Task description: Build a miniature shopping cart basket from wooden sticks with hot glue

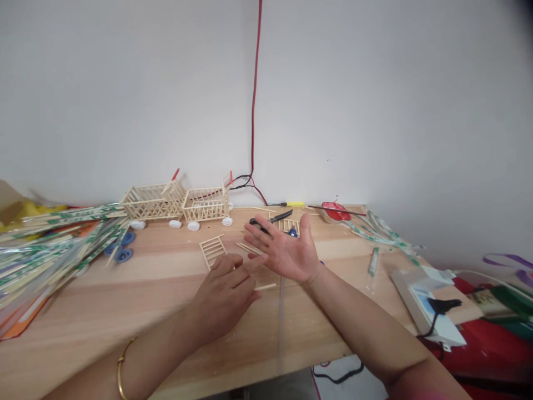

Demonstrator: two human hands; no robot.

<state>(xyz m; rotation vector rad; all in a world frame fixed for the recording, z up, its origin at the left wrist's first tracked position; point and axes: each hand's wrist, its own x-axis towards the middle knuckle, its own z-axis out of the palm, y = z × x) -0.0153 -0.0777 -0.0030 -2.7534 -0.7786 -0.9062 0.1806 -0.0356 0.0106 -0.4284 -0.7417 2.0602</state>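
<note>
My left hand (227, 289) is back up over the table, its index finger stretched towards my right hand and its other fingers curled. A short wooden stick (266, 286) shows just past its thumb; whether the hand grips it or it lies on the table I cannot tell. Palm up with fingers spread, my right hand (291, 253) holds nothing. The left index fingertip is at the edge of the right hand, touching or very close. Behind the left hand lies a small ladder-like stick frame (212, 250). Partly hidden behind the right fingers are black-handled scissors (281, 216) and another stick frame (287, 225).
Two wheeled stick carts (154, 203) (205, 205) stand by the wall. Bundles of wrapped sticks (54, 250) and blue wheels (124, 254) lie left. To the right are a red glue dish (335, 212), torn wrappers (385, 230) and a white box (433, 305).
</note>
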